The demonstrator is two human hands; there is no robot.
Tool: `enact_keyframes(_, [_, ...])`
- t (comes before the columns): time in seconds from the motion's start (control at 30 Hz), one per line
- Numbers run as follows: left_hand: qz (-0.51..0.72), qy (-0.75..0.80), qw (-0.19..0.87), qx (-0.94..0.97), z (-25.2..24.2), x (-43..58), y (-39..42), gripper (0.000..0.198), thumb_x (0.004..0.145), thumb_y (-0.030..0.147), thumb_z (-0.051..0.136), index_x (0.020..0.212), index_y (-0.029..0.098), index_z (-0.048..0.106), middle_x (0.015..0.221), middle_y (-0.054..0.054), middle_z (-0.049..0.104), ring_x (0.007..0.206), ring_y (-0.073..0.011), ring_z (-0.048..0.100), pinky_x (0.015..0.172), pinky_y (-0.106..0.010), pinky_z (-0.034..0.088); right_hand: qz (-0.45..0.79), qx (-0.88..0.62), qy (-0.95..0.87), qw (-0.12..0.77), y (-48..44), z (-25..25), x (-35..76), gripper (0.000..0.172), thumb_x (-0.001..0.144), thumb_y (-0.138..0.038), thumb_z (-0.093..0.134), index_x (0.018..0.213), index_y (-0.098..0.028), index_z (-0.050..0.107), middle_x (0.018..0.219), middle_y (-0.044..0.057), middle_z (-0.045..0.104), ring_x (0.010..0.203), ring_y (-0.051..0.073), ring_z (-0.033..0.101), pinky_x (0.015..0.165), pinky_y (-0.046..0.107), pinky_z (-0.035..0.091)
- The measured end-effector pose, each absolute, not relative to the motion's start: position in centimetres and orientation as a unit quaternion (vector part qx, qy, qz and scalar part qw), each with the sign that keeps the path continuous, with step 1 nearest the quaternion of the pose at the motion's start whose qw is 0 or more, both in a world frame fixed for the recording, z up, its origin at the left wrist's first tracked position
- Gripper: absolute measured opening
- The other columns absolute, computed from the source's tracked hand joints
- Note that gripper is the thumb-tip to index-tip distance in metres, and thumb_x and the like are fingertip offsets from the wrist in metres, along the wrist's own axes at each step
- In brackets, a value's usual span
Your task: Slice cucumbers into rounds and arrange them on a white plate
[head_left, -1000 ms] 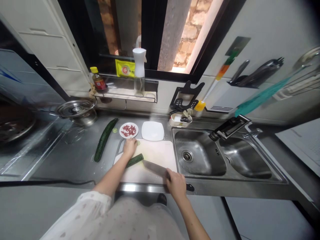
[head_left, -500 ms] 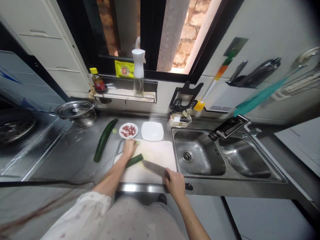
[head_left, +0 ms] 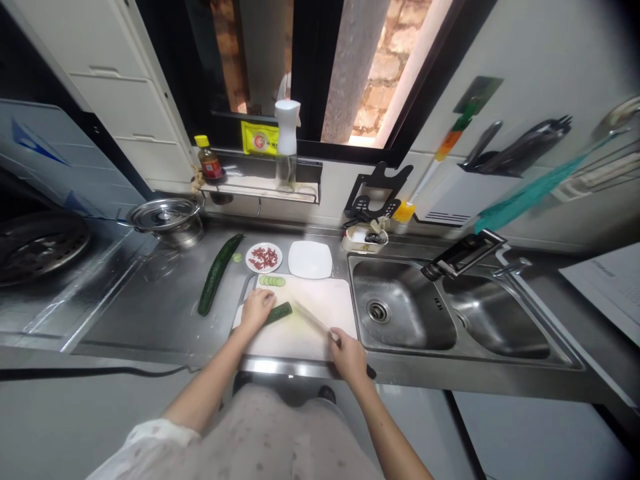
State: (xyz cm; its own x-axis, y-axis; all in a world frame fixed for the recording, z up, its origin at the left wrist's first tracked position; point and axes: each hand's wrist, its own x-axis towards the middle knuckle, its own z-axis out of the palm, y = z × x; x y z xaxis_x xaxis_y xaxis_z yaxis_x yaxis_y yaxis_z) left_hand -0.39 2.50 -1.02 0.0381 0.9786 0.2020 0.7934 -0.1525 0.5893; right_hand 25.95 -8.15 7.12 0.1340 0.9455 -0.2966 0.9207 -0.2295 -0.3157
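Note:
On the white cutting board [head_left: 300, 343] lies a cut cucumber piece [head_left: 280, 313], its right end facing the knife. My left hand [head_left: 258, 308] is at the left part of this piece, fingers bent together; whether they grip anything is hidden. My right hand [head_left: 349, 355] is closed round the handle of a knife [head_left: 314, 318], whose blade points up and left, just right of the cucumber's cut end. Several overlapping cucumber slices [head_left: 273, 281] lie in a row at the board's upper left corner.
Left of the board lie a whole cucumber [head_left: 217, 277] and one loose slice [head_left: 237, 257]. Behind it are a plate of red pieces [head_left: 264, 258] and a white square plate [head_left: 310, 259]. A double sink [head_left: 405, 307] is to the right; a lidded steel pot [head_left: 170, 220] stands back left.
My left hand has moved back from the slices towards the cucumber piece, uncovering the row. The knife has turned to a steeper angle and its blade is apart from the cucumber. The view has shifted slightly.

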Motion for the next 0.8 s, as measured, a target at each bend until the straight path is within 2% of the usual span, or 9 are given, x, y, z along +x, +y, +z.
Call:
enact_keyframes(0.13, [0.294,0.592,0.165,0.732,-1.2,-0.5,1.6,0.020,0.088,0.032,0.054,0.088,0.020,0.070,0.088,-0.005,0.068,0.091,-0.0207,0.059,0.085,-0.034,0.045,0.241,-0.751,-0.614,0.029,-7.3,7.3,24.9,0.031,0.096,-0.031,0.038,0.107,-0.022,0.066,0.097,0.005,0.072,0.088,0.017,0.064,0.065,0.022,0.033])
enact_keyframes(0.33, [0.293,0.571,0.167,0.748,-1.1,-0.1,1.2,0.020,0.089,0.032,0.053,0.089,0.021,0.070,0.090,-0.005,0.068,0.090,-0.0206,0.059,0.085,-0.035,0.044,0.253,-0.726,-0.639,0.012,-5.8,7.5,23.2,0.031,0.097,-0.034,0.037,0.098,-0.020,0.065,0.094,0.006,0.071,0.085,0.016,0.062,0.063,0.023,0.031])
enact_keyframes(0.8, [0.286,0.540,0.182,0.771,-0.6,0.4,1.0,0.023,0.091,0.034,0.051,0.093,0.022,0.071,0.089,-0.005,0.067,0.089,-0.0190,0.057,0.082,-0.032,0.044,0.271,-0.679,-0.678,-0.076,-5.3,8.5,21.3,0.031,0.096,-0.032,0.036,0.102,-0.019,0.063,0.101,0.009,0.070,0.093,0.019,0.063,0.067,0.025,0.034])
